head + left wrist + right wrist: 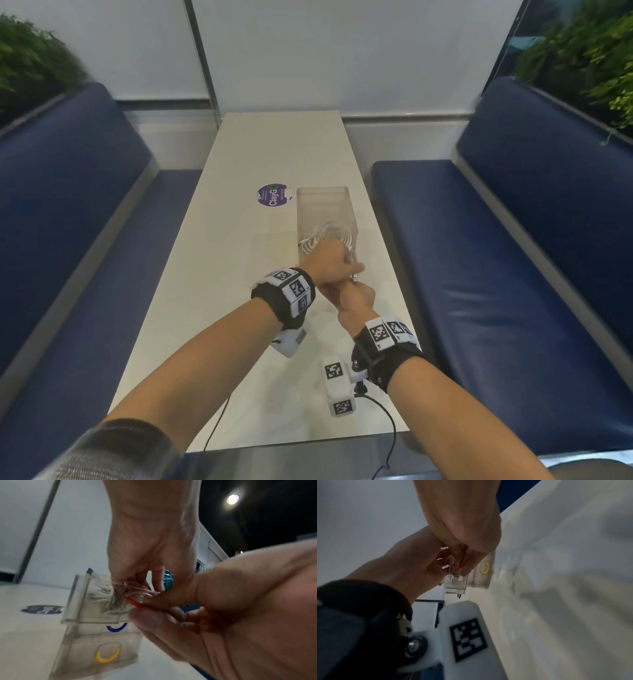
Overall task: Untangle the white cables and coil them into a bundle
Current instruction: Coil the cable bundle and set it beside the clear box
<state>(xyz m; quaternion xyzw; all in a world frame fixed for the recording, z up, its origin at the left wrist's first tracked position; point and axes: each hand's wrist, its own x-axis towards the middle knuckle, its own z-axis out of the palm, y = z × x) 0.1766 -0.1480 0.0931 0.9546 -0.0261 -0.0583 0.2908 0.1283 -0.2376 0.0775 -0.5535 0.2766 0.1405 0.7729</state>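
The job looks close to its start: the white cables (329, 236) lie in a messy heap in the clear box (322, 205) just past the hands, and no bundle is made yet. The left hand (329, 262) reaches down over the heap and the right hand (352, 299) sits right under it, both pinching thin clear strands. From the head you see only the backs of the hands, but the wrist views show a red bit (133, 602) between the fingertips and blue (116, 628) and yellow (107, 655) rings on the box.
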